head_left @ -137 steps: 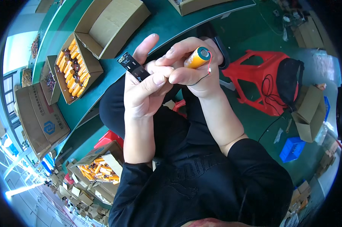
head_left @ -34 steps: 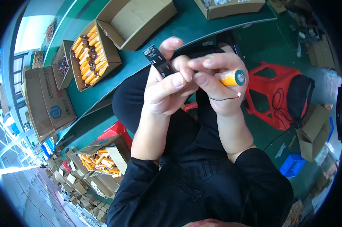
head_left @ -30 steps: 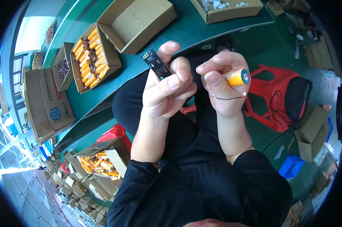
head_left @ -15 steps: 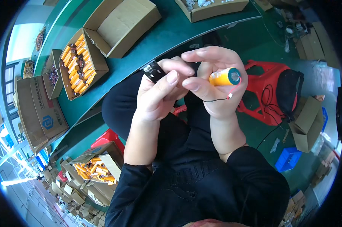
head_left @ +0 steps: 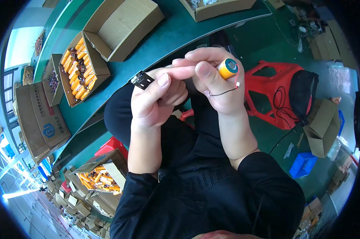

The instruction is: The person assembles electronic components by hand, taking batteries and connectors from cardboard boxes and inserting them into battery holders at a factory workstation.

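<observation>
My left hand [head_left: 156, 95] is closed around a small black slotted piece [head_left: 143, 81], which sticks out to the left past the thumb; what kind of part it is I cannot make out. My right hand [head_left: 222, 89] is closed on an orange cylindrical battery [head_left: 228, 71], tilted, with its blue-green ringed end facing up and right. A thin red wire and a dark wire run from the battery, and a small white connector [head_left: 238, 84] hangs beside it. The fingertips of both hands meet above my lap, hiding what lies between them.
An open carton [head_left: 102, 71] of orange batteries stands on the green table [head_left: 148, 59], beside a larger open box [head_left: 128, 26]. Another battery carton [head_left: 118, 175] sits lower left. A red stool [head_left: 267, 99] with a black bag [head_left: 304, 93] and a blue bin [head_left: 303, 165] are on the right.
My left hand has moved left with the black piece. The right hand has turned and shifted left, so the battery now tilts more upward, and its fingers meet the left hand's.
</observation>
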Demonstrator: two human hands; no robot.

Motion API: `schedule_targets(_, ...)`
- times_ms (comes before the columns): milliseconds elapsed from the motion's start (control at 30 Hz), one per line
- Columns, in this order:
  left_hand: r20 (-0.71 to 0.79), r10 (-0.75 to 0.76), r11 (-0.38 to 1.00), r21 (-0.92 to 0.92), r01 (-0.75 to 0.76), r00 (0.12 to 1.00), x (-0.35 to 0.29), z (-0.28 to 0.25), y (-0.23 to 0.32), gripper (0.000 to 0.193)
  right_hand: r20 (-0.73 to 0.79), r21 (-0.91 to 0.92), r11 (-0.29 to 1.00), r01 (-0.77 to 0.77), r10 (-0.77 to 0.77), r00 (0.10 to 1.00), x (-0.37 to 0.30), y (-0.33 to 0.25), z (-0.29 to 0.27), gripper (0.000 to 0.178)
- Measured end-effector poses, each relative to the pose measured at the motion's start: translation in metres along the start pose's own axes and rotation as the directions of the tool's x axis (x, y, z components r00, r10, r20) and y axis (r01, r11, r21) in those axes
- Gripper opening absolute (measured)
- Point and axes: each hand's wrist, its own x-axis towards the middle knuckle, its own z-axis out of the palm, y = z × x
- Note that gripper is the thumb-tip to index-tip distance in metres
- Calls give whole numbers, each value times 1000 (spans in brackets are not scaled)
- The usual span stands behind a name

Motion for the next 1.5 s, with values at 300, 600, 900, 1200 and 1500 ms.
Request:
schedule_targets(300, -292, 17, 941, 328, 84, 956, -3, 5, 1, 39, 170, -479, 744, 466, -442, 881, 10, 20, -13, 24)
schedule_targets(600, -145, 106, 968, -213, -136, 984, -4, -5, 11, 28, 11, 133, 986, -100, 99, 995, 7, 18, -25, 32)
schedule_targets(900, -78, 377, 547, 823, -154, 923, 5, 22, 0, 29, 2, -489, 865, 112, -128, 992, 5, 25, -7, 30)
schedule_targets(1200, -188, 428, 458, 888, -34, 884, 1, 10, 0, 15, 253, -904, 324, 280, -121, 960, 4, 10, -10, 23)
schedule_targets(1500, -313, 383, 709, 703, -59, 869, 3, 11, 0, 7, 208, -494, 869, -25, 145, 967, 4, 7, -12, 23)
